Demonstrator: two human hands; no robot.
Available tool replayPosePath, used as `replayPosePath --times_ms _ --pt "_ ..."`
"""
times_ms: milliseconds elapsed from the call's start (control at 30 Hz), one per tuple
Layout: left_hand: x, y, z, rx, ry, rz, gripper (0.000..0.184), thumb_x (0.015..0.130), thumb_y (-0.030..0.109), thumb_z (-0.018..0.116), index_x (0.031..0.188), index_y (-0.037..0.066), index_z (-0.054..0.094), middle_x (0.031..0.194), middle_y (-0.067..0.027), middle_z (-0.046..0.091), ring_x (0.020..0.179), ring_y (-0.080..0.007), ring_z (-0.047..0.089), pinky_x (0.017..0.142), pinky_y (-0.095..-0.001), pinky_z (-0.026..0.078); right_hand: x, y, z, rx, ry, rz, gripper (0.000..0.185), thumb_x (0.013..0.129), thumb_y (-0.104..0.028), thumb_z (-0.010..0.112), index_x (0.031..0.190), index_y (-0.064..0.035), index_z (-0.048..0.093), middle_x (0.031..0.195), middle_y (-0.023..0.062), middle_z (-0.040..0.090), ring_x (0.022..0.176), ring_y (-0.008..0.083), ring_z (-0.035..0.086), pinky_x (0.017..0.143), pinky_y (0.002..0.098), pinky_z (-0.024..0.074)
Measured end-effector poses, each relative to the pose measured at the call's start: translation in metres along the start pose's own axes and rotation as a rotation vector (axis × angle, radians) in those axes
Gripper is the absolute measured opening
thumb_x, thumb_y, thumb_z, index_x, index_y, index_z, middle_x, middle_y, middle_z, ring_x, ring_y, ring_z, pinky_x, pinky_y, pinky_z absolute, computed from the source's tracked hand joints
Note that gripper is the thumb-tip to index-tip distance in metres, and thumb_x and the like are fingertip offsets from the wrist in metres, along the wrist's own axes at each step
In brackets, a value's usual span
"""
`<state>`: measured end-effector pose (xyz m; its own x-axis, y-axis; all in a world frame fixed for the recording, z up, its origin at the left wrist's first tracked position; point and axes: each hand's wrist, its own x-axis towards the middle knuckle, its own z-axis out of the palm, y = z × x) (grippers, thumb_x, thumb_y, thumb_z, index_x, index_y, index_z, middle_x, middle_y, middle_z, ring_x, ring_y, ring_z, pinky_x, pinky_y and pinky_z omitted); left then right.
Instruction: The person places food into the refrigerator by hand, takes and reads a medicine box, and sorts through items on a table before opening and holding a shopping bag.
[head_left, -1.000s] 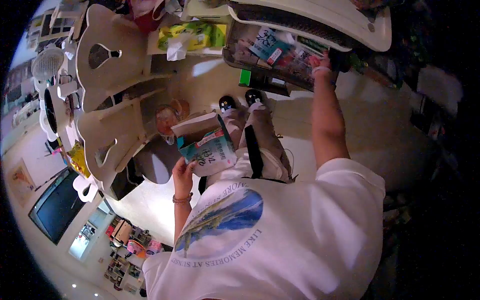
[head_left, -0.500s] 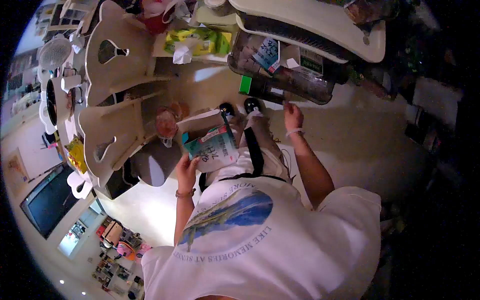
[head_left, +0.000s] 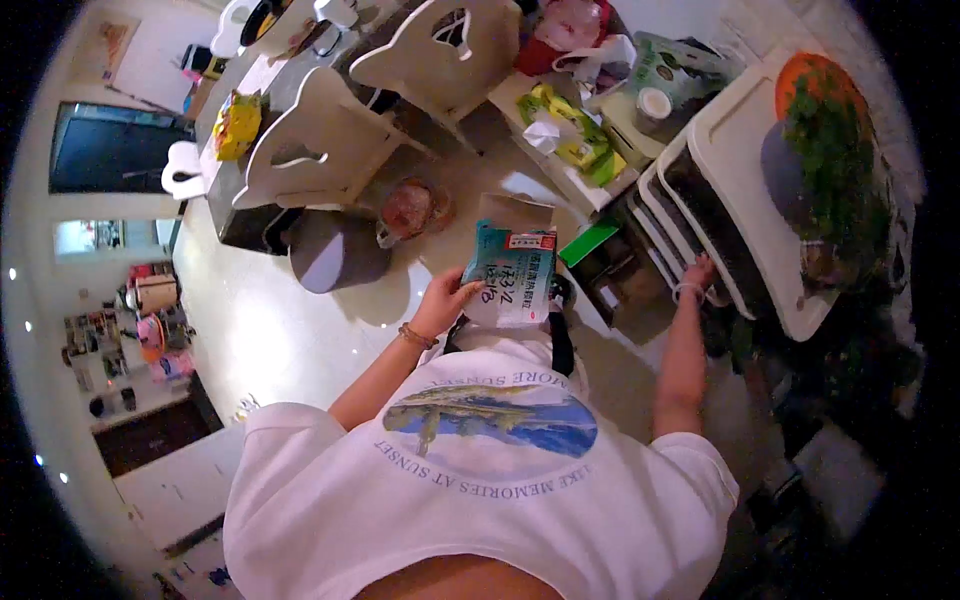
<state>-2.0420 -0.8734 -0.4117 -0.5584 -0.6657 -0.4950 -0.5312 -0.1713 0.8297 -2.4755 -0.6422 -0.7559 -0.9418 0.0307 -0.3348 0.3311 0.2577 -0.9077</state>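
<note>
My left hand grips the lower left side of a teal-and-white printed carton, its thumb across the front. The carton's top flap stands raised, and it is in front of my shirt. On the right, my right hand is against the front of a white-edged drawer unit. Its fingers look extended, with nothing visible in them. The drawer fronts look closed.
An open dark box with a green flap stands beside the drawer unit. Leafy greens lie on top. White chairs, a grey bin and a reddish bag are on the left.
The view has turned. The drawer that stood open with packets in it no longer shows. My right hand has moved from low near the drawer to the unit's front. My left hand still holds the carton.
</note>
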Motion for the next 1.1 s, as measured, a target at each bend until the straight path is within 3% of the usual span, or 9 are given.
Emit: replayPosePath --times_ms 33,133,167,300,400,500,633,967,1100 --pt "0.001 -0.004 0.006 -0.028 0.037 -0.022 0.02 0.078 0.013 0.054 0.091 -0.003 0.052 0.077 -0.004 0.057 0.069 -0.0077 0.05 0.063 -0.0216 0.042 0.011 -0.017 -0.002 -0.417 -0.124 -0.117 0.036 0.079 -0.036 0.047 0.093 -0.003 0.053 0.081 0.0106 0.057 0.07 0.0213 0.054 0.05 0.0309 0.0416" --pt "-0.003 -0.017 0.012 -0.143 0.113 -0.039 0.021 0.078 0.014 0.055 0.09 -0.003 0.053 0.075 -0.004 0.057 0.067 -0.0075 0.049 0.061 -0.0216 0.042 -0.029 -0.061 0.016 -0.464 -0.811 0.3 0.04 0.081 -0.038 0.046 0.104 -0.0065 0.049 0.089 0.005 0.056 0.074 0.0164 0.051 0.06 0.0312 0.0437" --pt "-0.003 -0.016 0.016 -0.202 0.14 0.011 0.021 0.077 0.014 0.056 0.09 -0.003 0.053 0.075 -0.0043 0.057 0.067 -0.0074 0.049 0.06 -0.0216 0.041 -0.103 -0.129 0.023 -0.406 -0.828 0.26 0.041 0.077 -0.037 0.051 0.102 -0.0052 0.051 0.092 0.0084 0.055 0.072 0.0164 0.053 0.05 0.0255 0.042" --pt "-0.007 0.001 0.022 -0.062 0.13 -0.06 0.021 0.076 0.013 0.057 0.091 -0.002 0.053 0.075 -0.0046 0.057 0.066 -0.0068 0.048 0.059 -0.0208 0.041 -0.277 -0.215 0.047 -0.019 -1.334 0.062 0.039 0.081 -0.025 0.047 0.114 -0.0067 0.042 0.106 0.0085 0.051 0.091 0.0185 0.05 0.077 0.03 0.041" --pt "0.0 -0.001 0.034 -0.393 0.116 0.053 0.017 0.076 0.008 0.056 0.091 -0.001 0.053 0.077 -0.0029 0.056 0.07 -0.0064 0.05 0.064 -0.0193 0.042 -0.302 -0.216 0.062 0.225 -1.26 -0.01 0.042 0.081 -0.02 0.047 0.118 -0.004 0.037 0.113 0.0091 0.046 0.097 0.0199 0.047 0.083 0.0294 0.0372" --pt "0.002 0.014 0.027 -0.402 0.076 0.09 0.019 0.075 0.007 0.057 0.092 0.0 0.053 0.08 -0.0022 0.056 0.072 -0.0064 0.051 0.064 -0.0199 0.042 -0.309 -0.267 0.057 0.723 -1.254 0.584 0.037 0.081 -0.013 0.047 0.115 -0.0009 0.04 0.113 0.0097 0.046 0.098 0.0193 0.046 0.086 0.0282 0.0353" --pt "0.011 0.011 0.022 -0.451 0.003 0.087 0.027 0.074 0.009 0.059 0.098 0.0 0.052 0.085 -0.0015 0.056 0.075 -0.0074 0.051 0.067 -0.0212 0.043 -0.309 -0.278 0.071 -0.033 -1.137 -0.087 0.026 0.08 -0.016 0.051 0.1 0.0001 0.051 0.095 0.0062 0.055 0.084 0.0125 0.049 0.078 0.0237 0.0363" --pt "-0.004 0.057 -0.016 -0.54 0.078 0.287 0.035 0.075 0.016 0.059 0.105 0.002 0.049 0.091 -0.0005 0.056 0.076 -0.0072 0.05 0.064 -0.0206 0.042 -0.344 -0.304 0.092 -0.105 -1.086 -0.305 0.027 0.078 -0.018 0.056 0.096 0.0019 0.054 0.085 0.0049 0.059 0.074 0.0091 0.049 0.069 0.0214 0.0383" --pt "-0.012 0.052 -0.025 -0.517 0.163 0.164 0.032 0.077 0.015 0.057 0.105 0.001 0.049 0.092 -0.0022 0.056 0.079 -0.008 0.05 0.068 -0.0209 0.042 -0.354 -0.312 0.095 -0.157 -1.171 -0.331 0.03 0.078 -0.023 0.055 0.095 0.002 0.054 0.082 0.0049 0.058 0.072 0.0082 0.048 0.066 0.0209 0.0385"
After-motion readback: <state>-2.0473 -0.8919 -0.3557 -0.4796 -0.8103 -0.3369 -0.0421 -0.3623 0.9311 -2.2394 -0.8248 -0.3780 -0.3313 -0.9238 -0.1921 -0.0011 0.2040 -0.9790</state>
